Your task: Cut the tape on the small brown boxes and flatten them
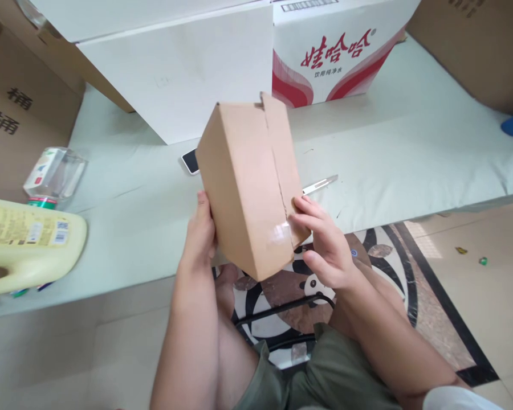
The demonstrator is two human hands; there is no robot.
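Place: a home, it seems
Floor: pale tiles, dark-bordered pattern
Cloth: pale green, spread beneath cartons and jug
Shorts: green, casual

Loose, dull olive-green shorts clothed the person at six o'clock, softly creased, with wide leg openings around the bare thighs. Near the edge at four o'clock showed a white sleeve (only a plain scrap of it fell within view). The left forearm at seven o'clock and the right forearm at four were bare, as were the left hand toward eight and the right hand toward four.
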